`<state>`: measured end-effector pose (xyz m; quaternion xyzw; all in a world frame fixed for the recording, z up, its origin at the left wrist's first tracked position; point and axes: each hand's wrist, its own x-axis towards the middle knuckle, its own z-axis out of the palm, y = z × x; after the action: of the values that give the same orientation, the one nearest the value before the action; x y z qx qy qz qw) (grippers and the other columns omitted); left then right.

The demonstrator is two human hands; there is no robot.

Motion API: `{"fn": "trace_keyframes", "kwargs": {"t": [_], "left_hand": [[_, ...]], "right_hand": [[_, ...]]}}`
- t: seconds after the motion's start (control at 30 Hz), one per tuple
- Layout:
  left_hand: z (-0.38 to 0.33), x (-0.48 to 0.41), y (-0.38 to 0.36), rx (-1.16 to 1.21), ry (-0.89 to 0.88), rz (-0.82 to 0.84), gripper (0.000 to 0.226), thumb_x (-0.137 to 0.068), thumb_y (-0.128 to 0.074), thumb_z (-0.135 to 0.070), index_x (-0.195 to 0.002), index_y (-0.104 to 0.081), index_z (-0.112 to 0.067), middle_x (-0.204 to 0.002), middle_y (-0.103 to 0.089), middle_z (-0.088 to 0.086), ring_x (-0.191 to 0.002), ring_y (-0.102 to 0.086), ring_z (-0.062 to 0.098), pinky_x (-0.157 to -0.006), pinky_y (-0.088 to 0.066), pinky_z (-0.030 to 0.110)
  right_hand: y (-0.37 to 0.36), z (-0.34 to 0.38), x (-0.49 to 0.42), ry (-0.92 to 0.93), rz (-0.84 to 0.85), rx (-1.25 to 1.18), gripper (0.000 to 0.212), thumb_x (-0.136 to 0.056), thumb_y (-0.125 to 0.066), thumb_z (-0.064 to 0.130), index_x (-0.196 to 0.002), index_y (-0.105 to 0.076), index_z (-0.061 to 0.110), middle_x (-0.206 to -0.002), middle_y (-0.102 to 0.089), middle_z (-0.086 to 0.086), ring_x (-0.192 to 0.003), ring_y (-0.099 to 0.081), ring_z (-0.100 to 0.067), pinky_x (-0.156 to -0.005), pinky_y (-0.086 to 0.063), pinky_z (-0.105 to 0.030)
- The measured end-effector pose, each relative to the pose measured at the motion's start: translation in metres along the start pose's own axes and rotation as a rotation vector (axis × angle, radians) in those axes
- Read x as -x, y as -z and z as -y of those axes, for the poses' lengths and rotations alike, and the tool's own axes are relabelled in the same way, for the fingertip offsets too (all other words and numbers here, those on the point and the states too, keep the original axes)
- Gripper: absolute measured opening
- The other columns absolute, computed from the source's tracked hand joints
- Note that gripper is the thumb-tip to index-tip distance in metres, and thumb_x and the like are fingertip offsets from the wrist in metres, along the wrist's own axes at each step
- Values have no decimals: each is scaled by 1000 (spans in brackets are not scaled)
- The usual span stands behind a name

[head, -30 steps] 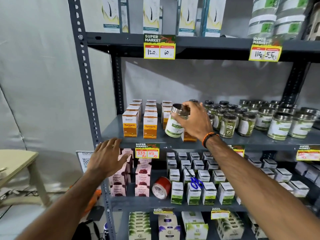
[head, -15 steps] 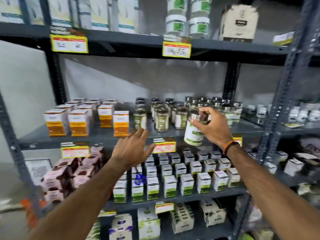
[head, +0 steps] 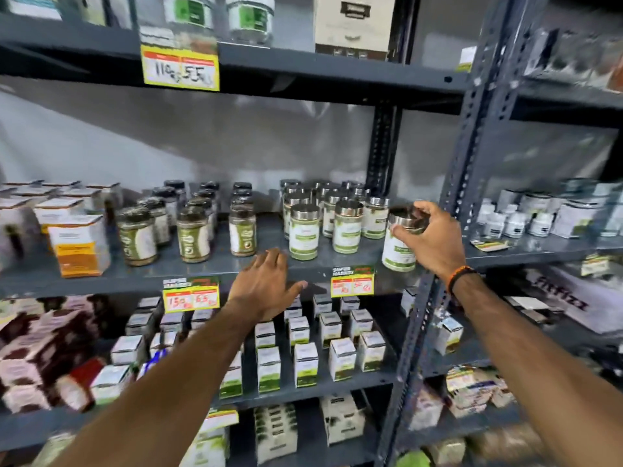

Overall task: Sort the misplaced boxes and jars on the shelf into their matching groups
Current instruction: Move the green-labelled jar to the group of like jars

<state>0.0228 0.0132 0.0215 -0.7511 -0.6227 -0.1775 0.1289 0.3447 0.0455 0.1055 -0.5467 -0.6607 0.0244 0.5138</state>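
Jar held at the right end of the middle shelf

Shelving of grey steel fills the view, its middle shelf carrying orange boxes at far left, dark-lidded jars next, then steel-lidded jars with white and green labels. White boxes stand in rows on the shelf below. The right hand, an orange band at its wrist, has its grip closed over the steel lid of one jar, held at the shelf's front right edge, just right of the matching group. The left hand hovers flat, fingers spread, holding nothing, before the shelf edge near a price tag.
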Motion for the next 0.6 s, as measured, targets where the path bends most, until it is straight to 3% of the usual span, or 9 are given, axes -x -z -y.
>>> {"fn": "trace_keyframes", "kwargs": {"t": [0.07,0.17,0.27,0.4,0.6], "left_hand": [[1,-5,-13,-25,21,25,90,-93,-32,-73,-153,-29,-6,-160,-35,16,-146,-32,34,-119,-30,47],[6,-7,-28,-106,0,-23,93,-92,-25,-76,-154,-31,-7,-160,-37,16,-148,-31,31,-122,-23,44],[8,-8,-33,-140,-25,-90,91,-93,-29,-75,-152,-37,-6,-157,-43,15,-146,-36,30,-121,-26,44],[10,-6,-35,-150,-36,-80,92,-95,-25,-75,-156,-32,-7,-161,-38,14,-149,-31,29,-123,-20,43],[14,-2,-40,-170,-38,-86,91,-95,-21,-74,-157,-29,-7,-162,-36,13,-149,-29,28,-125,-18,43]], "right_hand": [[-5,-12,-12,-33,7,-15,75,-76,-87,40,-139,-60,10,-126,-70,-5,-114,-66,-21,-103,-50,-36],[-19,-25,-26,-63,30,-38,76,-76,-88,38,-140,-59,9,-127,-69,-4,-112,-66,-19,-95,-46,-24],[-35,-33,-36,-92,45,-50,78,-77,-88,38,-142,-57,8,-129,-67,-5,-115,-63,-20,-96,-47,-27],[-52,-36,-42,-106,11,-95,71,-77,-89,37,-136,-60,9,-108,-64,7,-108,-66,-18,-86,-44,-21],[-59,-59,-25,-209,158,-72,108,-71,-93,41,-155,-34,8,-136,-66,-4,-114,-66,-22,-88,-46,-26]]}}
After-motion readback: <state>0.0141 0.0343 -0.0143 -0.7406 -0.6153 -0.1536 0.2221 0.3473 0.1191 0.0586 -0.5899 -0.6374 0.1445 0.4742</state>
